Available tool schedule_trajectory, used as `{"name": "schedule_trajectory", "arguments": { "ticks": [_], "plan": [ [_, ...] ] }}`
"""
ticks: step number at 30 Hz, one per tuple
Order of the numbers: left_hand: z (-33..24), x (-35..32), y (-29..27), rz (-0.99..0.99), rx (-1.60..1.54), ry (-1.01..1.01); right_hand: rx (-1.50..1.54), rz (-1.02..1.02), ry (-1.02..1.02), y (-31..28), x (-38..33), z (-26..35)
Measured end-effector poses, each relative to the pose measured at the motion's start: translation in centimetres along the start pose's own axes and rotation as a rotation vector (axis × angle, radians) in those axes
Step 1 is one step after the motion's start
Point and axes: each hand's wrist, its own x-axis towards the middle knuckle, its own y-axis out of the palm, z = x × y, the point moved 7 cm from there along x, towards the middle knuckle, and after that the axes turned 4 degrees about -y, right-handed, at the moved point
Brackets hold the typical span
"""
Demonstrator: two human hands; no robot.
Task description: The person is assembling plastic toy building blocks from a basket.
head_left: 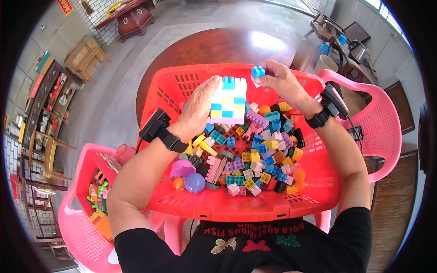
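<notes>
My left hand (196, 105) is closed on the side of a block wall (228, 101), built of white, blue and yellow toy bricks on a pale purple bottom row. Studs stick up along its top edge. To its right, my right hand (286, 83) pinches a small blue toy brick (258, 72) with something white beneath it; the two are apart from the wall. Both hands are over the far part of a red plastic basket (246, 213). Loose bricks (255, 157) of many colours fill the basket below them, and a purple ball (195, 182) lies near its front left.
The basket stands by a round brown table (182, 51). A pink chair (378, 123) is at the right. Another pink chair (82, 227) at the left bears a red box (93, 159) with more toy pieces. Shelves (54, 98) line the left wall.
</notes>
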Motion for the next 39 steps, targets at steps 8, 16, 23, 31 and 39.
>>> {"name": "schedule_trajectory", "arguments": {
  "ticks": [8,16,23,31,39],
  "plan": [
    [0.3,0.3,-0.5,-0.017,0.031,0.001,0.201,-0.009,0.023,1.4,-0.2,1.4],
    [0.3,0.5,-0.3,0.019,0.024,0.015,0.46,0.143,0.153,1.6,-0.2,-0.3],
    [0.9,0.9,-1.2,-0.049,-0.092,-0.034,0.85,0.101,0.216,2.8,-0.3,0.0],
    [1.0,0.4,0.8,0.061,0.017,-0.041,0.656,0.047,0.119,2.8,-0.5,0.0],
    [0.4,0.1,0.4,0.001,0.187,0.107,0.335,0.105,0.044,2.5,-0.7,1.9]
  ]
}}
